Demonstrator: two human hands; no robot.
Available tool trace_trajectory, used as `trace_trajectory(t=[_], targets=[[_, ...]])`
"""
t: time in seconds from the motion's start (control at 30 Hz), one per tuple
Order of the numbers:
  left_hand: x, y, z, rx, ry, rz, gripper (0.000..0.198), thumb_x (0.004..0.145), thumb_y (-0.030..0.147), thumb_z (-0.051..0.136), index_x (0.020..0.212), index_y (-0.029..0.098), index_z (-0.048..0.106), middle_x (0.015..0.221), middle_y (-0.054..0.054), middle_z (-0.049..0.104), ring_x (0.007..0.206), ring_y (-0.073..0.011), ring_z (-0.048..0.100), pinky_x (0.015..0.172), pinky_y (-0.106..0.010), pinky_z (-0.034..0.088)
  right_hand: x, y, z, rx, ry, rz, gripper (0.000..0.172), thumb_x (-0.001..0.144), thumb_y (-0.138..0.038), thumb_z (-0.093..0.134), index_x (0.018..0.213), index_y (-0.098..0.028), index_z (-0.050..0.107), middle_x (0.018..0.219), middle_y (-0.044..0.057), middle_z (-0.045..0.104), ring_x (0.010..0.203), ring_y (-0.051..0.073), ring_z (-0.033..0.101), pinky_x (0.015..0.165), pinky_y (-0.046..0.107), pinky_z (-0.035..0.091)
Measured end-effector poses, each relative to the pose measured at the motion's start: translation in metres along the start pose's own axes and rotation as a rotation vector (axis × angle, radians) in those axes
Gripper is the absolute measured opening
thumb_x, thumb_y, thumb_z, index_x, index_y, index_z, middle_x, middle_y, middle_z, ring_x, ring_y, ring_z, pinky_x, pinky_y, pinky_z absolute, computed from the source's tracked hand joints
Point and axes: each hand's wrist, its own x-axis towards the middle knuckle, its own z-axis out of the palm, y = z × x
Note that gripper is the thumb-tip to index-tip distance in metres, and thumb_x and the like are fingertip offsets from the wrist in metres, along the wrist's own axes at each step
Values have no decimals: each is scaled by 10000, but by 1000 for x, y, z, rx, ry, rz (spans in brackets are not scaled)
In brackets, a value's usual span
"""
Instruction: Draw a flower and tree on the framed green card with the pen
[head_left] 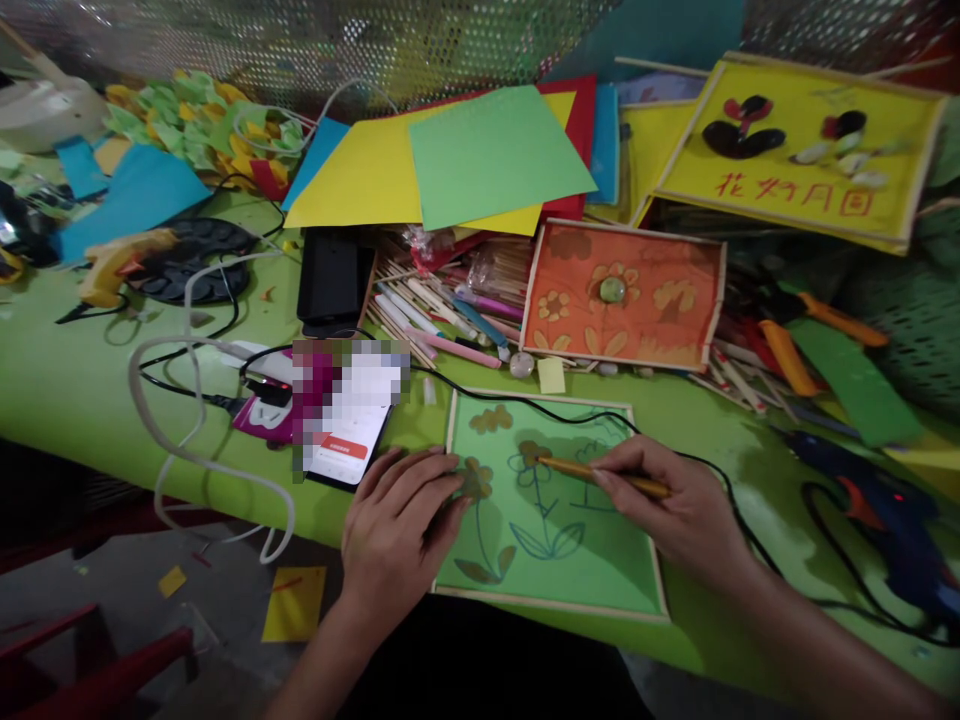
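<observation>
A green framed picture with drawn flowers lies at the table's near edge. My left hand rests flat on its left side, fingers stretched out beside a brown painted flower. My right hand pinches a thin brown brush whose tip touches the middle flower on the picture.
A phone lies left of the picture among white and black cables. An orange framed picture, sticks and pens, coloured paper sheets, a yellow framed picture and two glue guns crowd the green table.
</observation>
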Motion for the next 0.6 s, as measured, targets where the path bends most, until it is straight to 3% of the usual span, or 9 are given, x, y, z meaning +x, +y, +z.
trace_trajectory(t=[0.43,0.6], targets=[[0,-1,1,-3,-6,-5,154,917,140,675,1041,231,680,1133,-29,769,1083,-215,713,1065,-448,475,3,-8,0,32,-48,-10,75,870,-274,688,831,-216,713,700,18,694,581,156,628,540,258,488],[-1,-1,1,12,-4,1,151,921,157,670,1049,237,685,1138,-23,768,1087,-217,711,1074,-441,468,0,-2,-2,183,78,84,115,895,-345,705,878,-231,698,702,9,644,577,151,578,531,261,476]])
